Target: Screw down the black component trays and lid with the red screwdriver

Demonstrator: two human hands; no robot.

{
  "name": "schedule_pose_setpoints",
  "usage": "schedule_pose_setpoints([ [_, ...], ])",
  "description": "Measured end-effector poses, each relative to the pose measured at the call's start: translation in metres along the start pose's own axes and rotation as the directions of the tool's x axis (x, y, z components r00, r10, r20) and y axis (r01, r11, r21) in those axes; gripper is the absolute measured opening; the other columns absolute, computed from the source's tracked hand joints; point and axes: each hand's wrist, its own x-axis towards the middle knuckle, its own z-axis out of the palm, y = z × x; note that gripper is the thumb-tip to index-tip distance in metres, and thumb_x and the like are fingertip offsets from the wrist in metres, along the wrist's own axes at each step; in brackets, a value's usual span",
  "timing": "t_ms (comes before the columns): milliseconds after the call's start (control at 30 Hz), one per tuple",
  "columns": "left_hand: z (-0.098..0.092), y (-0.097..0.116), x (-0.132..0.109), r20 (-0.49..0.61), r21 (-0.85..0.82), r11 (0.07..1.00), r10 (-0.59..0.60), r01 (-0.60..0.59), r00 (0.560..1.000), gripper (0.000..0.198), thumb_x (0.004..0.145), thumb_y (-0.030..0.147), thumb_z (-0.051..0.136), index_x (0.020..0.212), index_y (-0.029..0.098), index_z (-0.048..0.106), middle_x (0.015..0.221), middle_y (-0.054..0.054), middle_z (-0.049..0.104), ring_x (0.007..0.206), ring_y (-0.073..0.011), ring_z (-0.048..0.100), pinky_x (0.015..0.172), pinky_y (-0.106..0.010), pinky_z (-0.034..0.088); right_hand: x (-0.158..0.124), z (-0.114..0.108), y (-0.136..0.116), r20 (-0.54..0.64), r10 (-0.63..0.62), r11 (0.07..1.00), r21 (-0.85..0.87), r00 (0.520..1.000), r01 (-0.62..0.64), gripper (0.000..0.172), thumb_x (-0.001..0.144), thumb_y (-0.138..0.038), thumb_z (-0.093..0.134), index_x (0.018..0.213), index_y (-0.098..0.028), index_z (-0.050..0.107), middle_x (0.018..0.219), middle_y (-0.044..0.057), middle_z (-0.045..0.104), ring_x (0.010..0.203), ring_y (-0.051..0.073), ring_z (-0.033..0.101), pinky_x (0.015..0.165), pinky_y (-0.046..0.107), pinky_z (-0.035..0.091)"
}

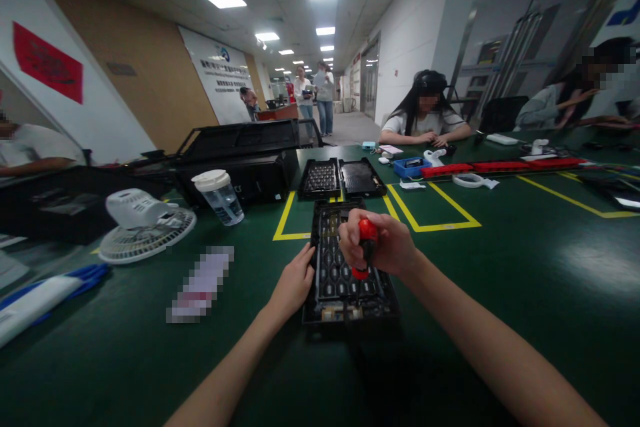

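Observation:
A shallow black case (327, 313) lies on the green table in front of me, its inside filled with rows of dark rounded pieces. Along its left wall, my left hand (295, 279) grips the edge with the fingers close together. My right hand (383, 243) is wrapped around a red and black screwdriver (369, 230). The handle stands roughly upright over the case's right half. Where the screwdriver's tip meets the case is too dark to make out. Part of the case's far right side is hidden behind my right hand.
Beyond the case sits an opened black box (363, 177) in two halves. Left are a lidded cup (220, 197), a white fan (145, 227) and a large black case (245, 177). A blue tray (407, 168) and white tape roll (469, 180) lie right. A person (425, 110) sits across.

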Motion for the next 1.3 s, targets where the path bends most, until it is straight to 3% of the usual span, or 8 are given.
schedule_pose_setpoints([
  [533,-0.0004,0.0007,-0.0001,-0.005,-0.024,1.0,-0.016,0.016,1.0,0.044,0.083,0.017,0.033,0.125,0.015,0.047,0.138,-0.005,0.04,0.126,-0.0164,0.037,0.107,-0.034,0.027,-0.0009,0.0,0.0009,-0.01,0.017,0.999,-0.033,1.0,-0.017,0.025,0.082,-0.036,0.041,0.076,-0.014,0.051,0.064,0.0,0.052,0.049,0.011,0.05,0.048,0.025,0.037],
  [733,-0.0002,0.0007,-0.0003,-0.006,-0.012,1.0,-0.008,0.008,1.0,0.045,0.083,0.018,0.031,0.125,0.01,0.046,0.138,-0.008,0.039,0.127,-0.0158,0.035,0.108,-0.031,0.025,-0.002,0.0013,0.002,-0.007,-0.001,0.999,-0.052,1.0,0.0,0.025,0.083,-0.035,0.042,0.078,-0.014,0.052,0.065,0.001,0.052,0.05,0.01,0.05,0.048,0.024,0.037],
  [1300,-0.002,0.0027,-0.001,-0.015,-0.013,1.0,-0.009,0.009,1.0,0.045,0.083,0.017,0.032,0.126,0.014,0.046,0.137,-0.005,0.04,0.126,-0.0157,0.036,0.107,-0.032,0.027,-0.0069,0.0063,0.0016,-0.099,-0.009,0.993,-0.12,0.995,-0.003,0.019,0.084,-0.033,0.045,0.084,-0.015,0.05,0.071,0.002,0.054,0.057,0.012,0.053,0.054,0.025,0.037],
])
